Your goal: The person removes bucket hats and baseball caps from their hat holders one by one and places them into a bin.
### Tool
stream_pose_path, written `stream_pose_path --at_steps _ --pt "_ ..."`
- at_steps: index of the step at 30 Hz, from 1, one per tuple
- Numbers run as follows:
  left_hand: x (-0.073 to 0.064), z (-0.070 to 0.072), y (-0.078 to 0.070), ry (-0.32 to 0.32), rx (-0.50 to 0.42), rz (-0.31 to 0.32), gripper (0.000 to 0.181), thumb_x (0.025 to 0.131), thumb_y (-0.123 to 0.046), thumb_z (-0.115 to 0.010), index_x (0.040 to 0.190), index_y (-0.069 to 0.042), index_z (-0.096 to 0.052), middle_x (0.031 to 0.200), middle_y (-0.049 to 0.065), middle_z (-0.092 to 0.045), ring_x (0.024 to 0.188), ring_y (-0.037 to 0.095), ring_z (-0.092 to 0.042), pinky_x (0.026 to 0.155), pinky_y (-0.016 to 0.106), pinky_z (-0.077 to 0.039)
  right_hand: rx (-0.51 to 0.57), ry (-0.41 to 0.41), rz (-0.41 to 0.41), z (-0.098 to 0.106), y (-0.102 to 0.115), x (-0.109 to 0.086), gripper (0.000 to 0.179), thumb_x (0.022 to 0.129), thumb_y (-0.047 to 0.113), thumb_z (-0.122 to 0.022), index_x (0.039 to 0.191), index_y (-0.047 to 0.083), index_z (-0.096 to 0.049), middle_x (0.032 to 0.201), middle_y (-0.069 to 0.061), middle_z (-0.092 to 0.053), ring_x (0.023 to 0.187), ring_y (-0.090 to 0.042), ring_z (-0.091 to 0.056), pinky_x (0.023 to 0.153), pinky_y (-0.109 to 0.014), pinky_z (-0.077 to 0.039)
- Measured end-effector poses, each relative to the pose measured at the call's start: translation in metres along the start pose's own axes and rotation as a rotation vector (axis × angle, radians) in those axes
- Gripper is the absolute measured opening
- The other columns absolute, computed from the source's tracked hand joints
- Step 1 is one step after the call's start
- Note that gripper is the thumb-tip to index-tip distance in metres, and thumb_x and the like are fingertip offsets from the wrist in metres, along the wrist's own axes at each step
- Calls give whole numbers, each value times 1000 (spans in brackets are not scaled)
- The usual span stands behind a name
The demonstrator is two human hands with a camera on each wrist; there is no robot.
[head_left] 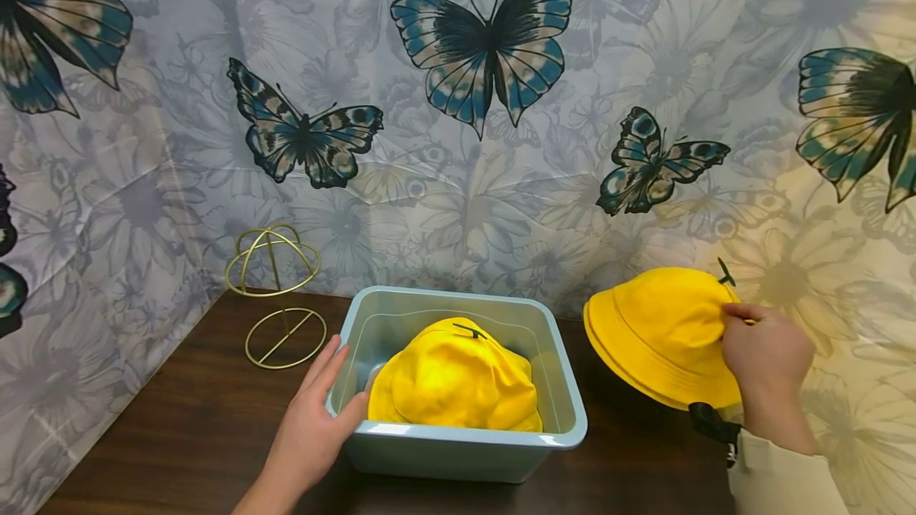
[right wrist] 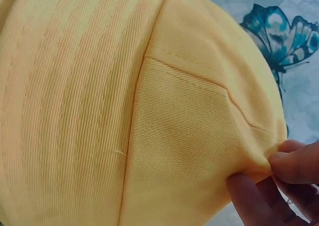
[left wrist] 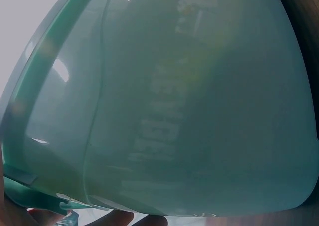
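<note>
A yellow bucket hat (head_left: 665,332) with a small dark green stem on its crown hangs tilted at the right, brim toward the left. My right hand (head_left: 769,356) pinches the crown's cloth near the stem; in the right wrist view the thumb and fingers bunch the fabric of the hat (right wrist: 184,121). A second yellow hat (head_left: 458,380) with the same kind of stem sits inside a grey-green plastic bin (head_left: 465,451). My left hand (head_left: 315,420) rests against the bin's left rim with fingers extended. The bin's outer wall (left wrist: 199,111) fills the left wrist view.
A gold wire stand (head_left: 285,336) with a round base and domed top stands behind the bin to the left. Dark wooden tabletop (head_left: 164,420) lies beneath. Behind hangs a grey cloth backdrop (head_left: 429,205) printed with butterflies and flowers.
</note>
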State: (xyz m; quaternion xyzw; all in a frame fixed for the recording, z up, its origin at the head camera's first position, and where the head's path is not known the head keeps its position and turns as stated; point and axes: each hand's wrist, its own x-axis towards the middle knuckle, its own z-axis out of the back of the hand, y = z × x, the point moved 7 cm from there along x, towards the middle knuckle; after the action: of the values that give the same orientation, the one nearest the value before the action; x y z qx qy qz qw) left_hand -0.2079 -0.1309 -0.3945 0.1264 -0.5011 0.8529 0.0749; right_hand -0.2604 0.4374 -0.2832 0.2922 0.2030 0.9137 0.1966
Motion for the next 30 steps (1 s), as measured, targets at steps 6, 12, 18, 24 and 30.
stream_pose_path --at_steps 6,12,18,24,30 --pt "-1 0 0 -4 7 -8 68 93 -28 -69 151 -4 -43 162 2 -26 142 35 -31 103 65 -34 9 -24 2 7 6 3 38 97 17 -46 108 -7 -73 105 -28 -68 83 -46 -57 59 -39 -34" --pt "-1 0 1 0 14 1 68 94 -28 -69 151 -5 -43 162 2 -25 143 35 -31 102 65 -34 33 -62 -12 17 12 8 39 97 17 -45 111 -5 -74 106 -26 -69 93 -47 -57 59 -37 -34" --pt "-1 -1 1 8 10 4 68 94 -29 -69 152 -5 -42 162 3 -24 142 36 -31 102 65 -35 33 -104 -14 28 15 14 38 96 17 -45 111 -4 -74 105 -26 -69 97 -47 -58 59 -37 -33" --pt "-1 -1 1 12 7 9 68 94 -30 -68 152 -5 -41 162 3 -24 143 36 -30 102 65 -35 47 -125 -33 38 15 19 41 94 18 -43 110 -4 -74 106 -26 -69 100 -46 -59 59 -34 -32" --pt "0 0 2 14 3 5 69 94 -30 -68 152 -5 -41 163 3 -23 142 36 -31 102 65 -35 60 -174 -30 52 23 22 40 95 18 -45 109 -4 -74 106 -25 -69 103 -45 -59 60 -30 -30"
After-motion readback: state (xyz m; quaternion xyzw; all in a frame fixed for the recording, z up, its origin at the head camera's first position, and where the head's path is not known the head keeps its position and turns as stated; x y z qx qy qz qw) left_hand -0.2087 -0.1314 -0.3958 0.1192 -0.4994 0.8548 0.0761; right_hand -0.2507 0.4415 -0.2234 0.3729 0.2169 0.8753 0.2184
